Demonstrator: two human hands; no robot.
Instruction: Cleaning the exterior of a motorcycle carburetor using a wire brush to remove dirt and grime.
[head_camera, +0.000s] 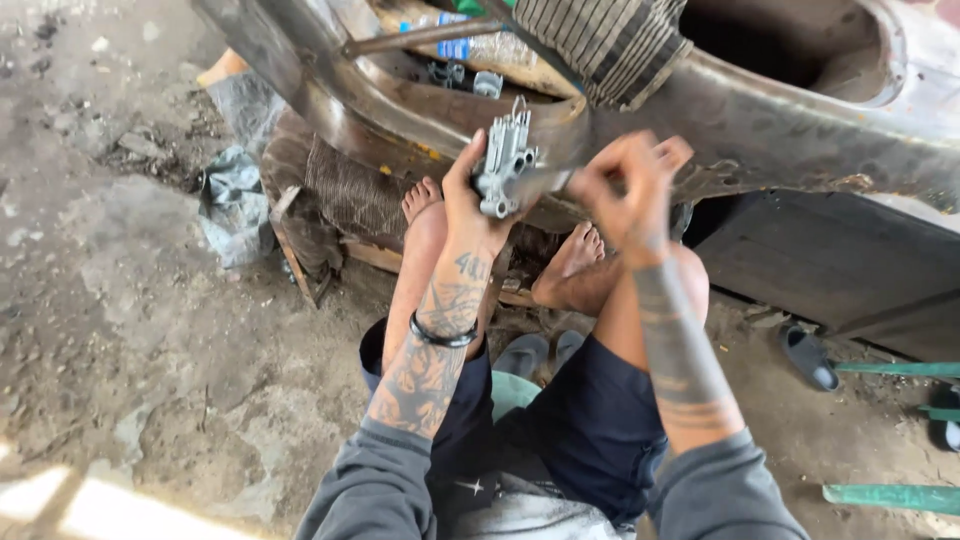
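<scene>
Your left hand (462, 205) grips a grey metal part (503, 168) from below, fingers wrapped round it. Just right of that grip, your right hand (630, 195) pinches a thin tool (545, 183) whose tip touches the part.

A dark sandal (808, 358) is lying at four o'clock on the dirt floor (120, 300). A crumpled grey bag (232, 200) is sitting at nine o'clock.

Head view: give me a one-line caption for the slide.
Seated person's left hand holds a small grey metal part against a rusty metal frame while the right hand works beside it.
</scene>
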